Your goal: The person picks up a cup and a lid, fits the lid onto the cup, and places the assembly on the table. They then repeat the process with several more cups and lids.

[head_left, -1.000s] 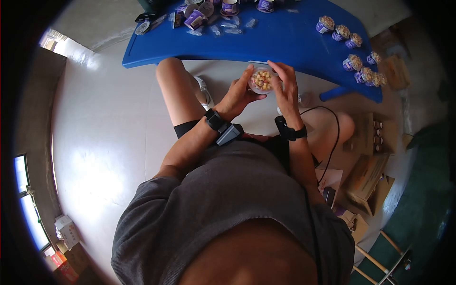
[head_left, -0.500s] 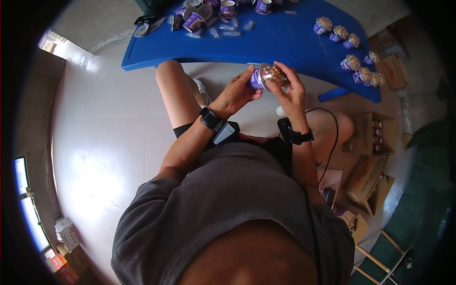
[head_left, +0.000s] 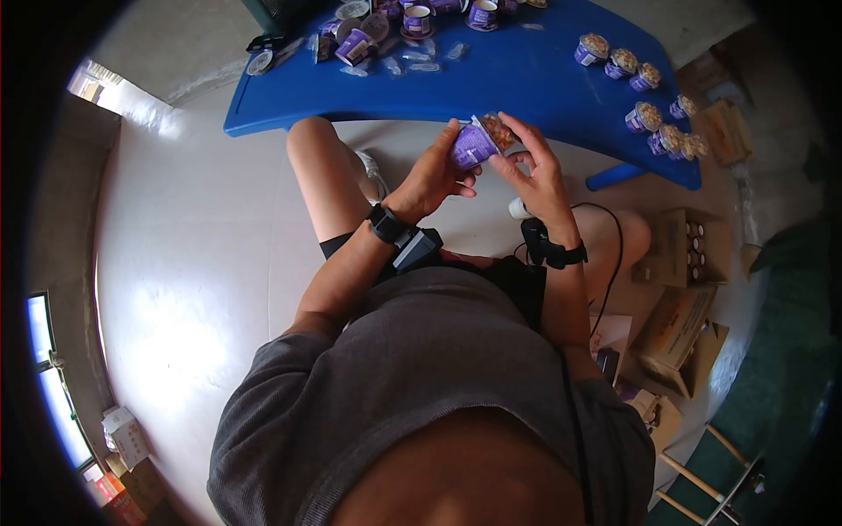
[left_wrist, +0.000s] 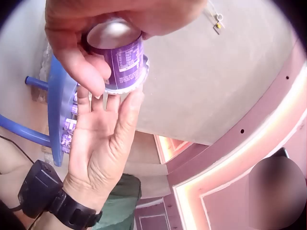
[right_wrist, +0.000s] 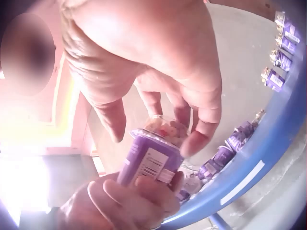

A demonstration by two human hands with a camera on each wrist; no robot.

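A purple paper cup [head_left: 472, 147] is tilted in front of the body, its clear domed top [head_left: 501, 131] full of mixed yellow and reddish cereal-like pieces. My left hand [head_left: 427, 180] grips the cup's body, thumb on one side and fingers curled round the other. In the left wrist view the pale cup bottom [left_wrist: 114, 35] faces the camera. At the domed end is my right hand [head_left: 538, 181]; its fingers reach along the dome, with one fingertip [right_wrist: 192, 143] right at the rim. The right thumb [right_wrist: 112, 125] stands apart from the cup in the right wrist view.
Several filled cups [head_left: 643, 116] line the right side of the blue table [head_left: 491, 74]. More purple cups [head_left: 355, 46], lids and small clear wrapped pieces [head_left: 422, 67] lie toward its left. Open cardboard boxes [head_left: 675, 329] stand on the floor at right. A cable [head_left: 621, 250] runs from the right wrist.
The cup has turned from its filled top facing up to lying tilted, its printed purple side now showing and its domed end toward the right hand. The right hand has shifted slightly right.
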